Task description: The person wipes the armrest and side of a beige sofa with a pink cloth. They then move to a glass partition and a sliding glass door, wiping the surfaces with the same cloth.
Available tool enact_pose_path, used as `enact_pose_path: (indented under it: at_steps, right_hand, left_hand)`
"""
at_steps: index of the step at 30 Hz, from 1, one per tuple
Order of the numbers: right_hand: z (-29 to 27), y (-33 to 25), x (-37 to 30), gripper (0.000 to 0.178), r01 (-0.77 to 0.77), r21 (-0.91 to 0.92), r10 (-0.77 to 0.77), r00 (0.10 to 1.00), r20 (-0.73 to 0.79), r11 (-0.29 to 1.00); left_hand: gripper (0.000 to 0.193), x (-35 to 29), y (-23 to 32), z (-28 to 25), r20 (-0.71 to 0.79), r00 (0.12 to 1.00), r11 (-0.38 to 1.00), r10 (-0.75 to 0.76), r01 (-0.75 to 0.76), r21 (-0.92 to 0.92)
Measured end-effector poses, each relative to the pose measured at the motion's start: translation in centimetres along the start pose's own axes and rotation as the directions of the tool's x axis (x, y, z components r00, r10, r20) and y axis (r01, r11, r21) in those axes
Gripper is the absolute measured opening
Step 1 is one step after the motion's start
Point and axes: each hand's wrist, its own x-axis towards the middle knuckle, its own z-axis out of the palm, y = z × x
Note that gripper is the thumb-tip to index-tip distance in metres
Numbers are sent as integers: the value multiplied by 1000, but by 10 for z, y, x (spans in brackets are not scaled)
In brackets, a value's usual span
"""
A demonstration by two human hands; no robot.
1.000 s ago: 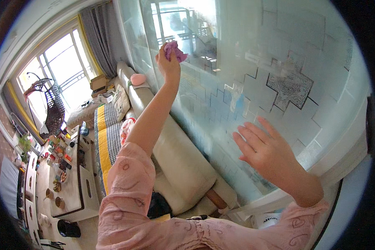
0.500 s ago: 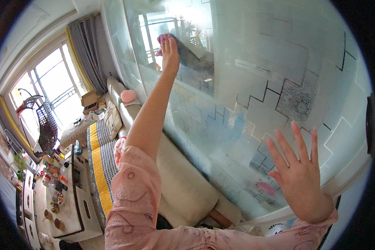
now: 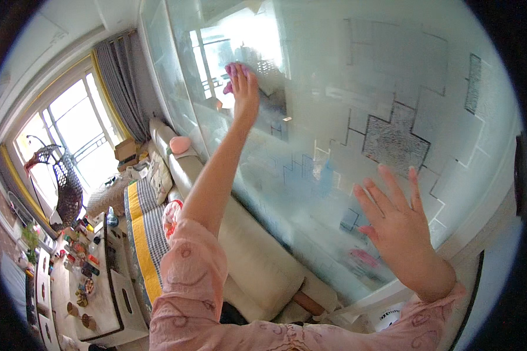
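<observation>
My left hand [image 3: 247,98] reaches up and presses a crumpled purple cloth [image 3: 228,88] flat against a tall frosted glass panel [image 3: 322,64]. Its fingers lie over the cloth, and part of the cloth sticks out on the left side. A clearer, mirror-like patch of glass around the hand reflects the bright window. Lower on the right, my right hand [image 3: 399,228] is spread open with nothing in it, the fingertips at or close to the glass; contact cannot be made out. Angular lines and textured patches pattern the panel.
A cream sofa [image 3: 263,263] runs along the panel's foot, with a pink round cushion [image 3: 180,144] on its back and a striped yellow and grey cover [image 3: 143,234]. At left stand a cluttered white table [image 3: 114,304], a hanging wicker chair [image 3: 68,193], grey curtains [image 3: 120,82] and a window [image 3: 76,117].
My left hand, with the cloth, sits slightly lower and to the right on the glass. My right hand has shifted left and a little up, still spread. The view has turned slightly.
</observation>
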Motion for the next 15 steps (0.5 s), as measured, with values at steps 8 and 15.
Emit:
enact_pose_path:
  at_steps: [8, 15]
  right_hand:
    - [8, 5, -2, 59, 9, 31, -9, 1000, -4, 999]
    - [18, 3, 1, 56, 59, -18, -60, 998, -34, 998]
  left_hand:
    - [72, -51, 168, 0, 335, 923, 976, 190, -215, 39]
    - [54, 34, 60, -10, 205, 977, 984, -51, 84, -156]
